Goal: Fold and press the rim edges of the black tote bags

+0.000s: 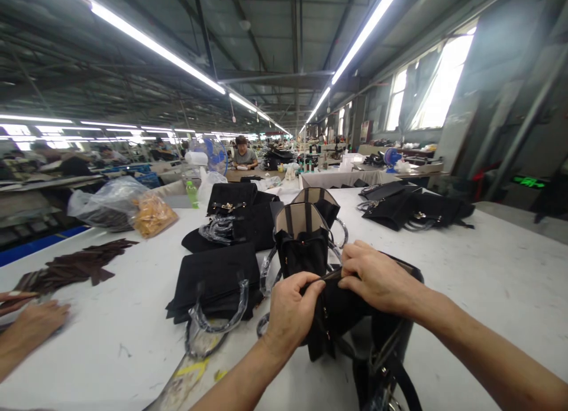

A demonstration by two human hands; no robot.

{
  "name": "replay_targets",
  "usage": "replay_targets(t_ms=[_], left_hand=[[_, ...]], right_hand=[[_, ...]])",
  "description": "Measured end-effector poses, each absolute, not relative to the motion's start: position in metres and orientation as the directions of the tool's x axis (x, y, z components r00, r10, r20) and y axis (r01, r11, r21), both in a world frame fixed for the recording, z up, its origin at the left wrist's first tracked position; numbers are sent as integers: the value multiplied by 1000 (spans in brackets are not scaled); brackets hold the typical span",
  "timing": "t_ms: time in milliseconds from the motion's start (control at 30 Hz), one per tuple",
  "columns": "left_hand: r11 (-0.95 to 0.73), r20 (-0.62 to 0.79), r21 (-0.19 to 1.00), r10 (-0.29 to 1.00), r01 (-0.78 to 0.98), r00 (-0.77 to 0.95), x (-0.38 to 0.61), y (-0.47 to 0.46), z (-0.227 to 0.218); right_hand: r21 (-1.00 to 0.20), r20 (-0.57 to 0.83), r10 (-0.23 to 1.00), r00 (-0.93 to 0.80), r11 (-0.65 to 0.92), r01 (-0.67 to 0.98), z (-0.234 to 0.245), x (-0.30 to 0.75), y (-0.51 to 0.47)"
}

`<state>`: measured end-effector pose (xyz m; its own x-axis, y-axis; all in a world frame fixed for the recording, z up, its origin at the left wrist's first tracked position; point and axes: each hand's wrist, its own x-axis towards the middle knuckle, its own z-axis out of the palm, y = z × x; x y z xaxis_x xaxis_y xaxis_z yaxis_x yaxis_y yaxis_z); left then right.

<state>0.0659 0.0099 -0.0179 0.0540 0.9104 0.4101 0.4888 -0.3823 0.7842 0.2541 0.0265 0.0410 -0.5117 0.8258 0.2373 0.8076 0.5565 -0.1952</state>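
Observation:
A black handbag (346,316) stands on the white table right in front of me, its lower part dark against the near edge. Its top edge is pinched at the left by my left hand (293,304), thumb pressed on the fingers. My right hand (377,275) grips the same edge a little further right, fingers curled over it. Just beyond stand black bags with beige linings, one of them an open handbag (302,245). Left of my hands lies a flat black bag (217,275) with plastic-wrapped handles (222,322).
More black bags (239,210) are piled behind, and others (412,207) lie at the right. Brown strips (75,263) lie at the left, near a co-worker's hands (35,322). Beyond them are a yellow bundle in plastic (153,214) and a green bottle (191,194).

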Motion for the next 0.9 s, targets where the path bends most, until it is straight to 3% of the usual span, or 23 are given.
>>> replay_targets(t_ms=[167,367,600,900], left_hand=[[-409,421,765,902,498,94,50,3,-17],[-426,443,743,891,517,97,50,0,-21],[-425,444,723,890,544,105,52,0,-23],[-419,435,722,894,550,110,55,3,-21]], right_hand=[[-182,258,807,-531,580,794,46,278,29],[-280,342,809,-478,574,770,45,279,32],[-202,412,786,-461,572,795,38,279,37],[-215,383,828,-409,510,833,35,277,41]])
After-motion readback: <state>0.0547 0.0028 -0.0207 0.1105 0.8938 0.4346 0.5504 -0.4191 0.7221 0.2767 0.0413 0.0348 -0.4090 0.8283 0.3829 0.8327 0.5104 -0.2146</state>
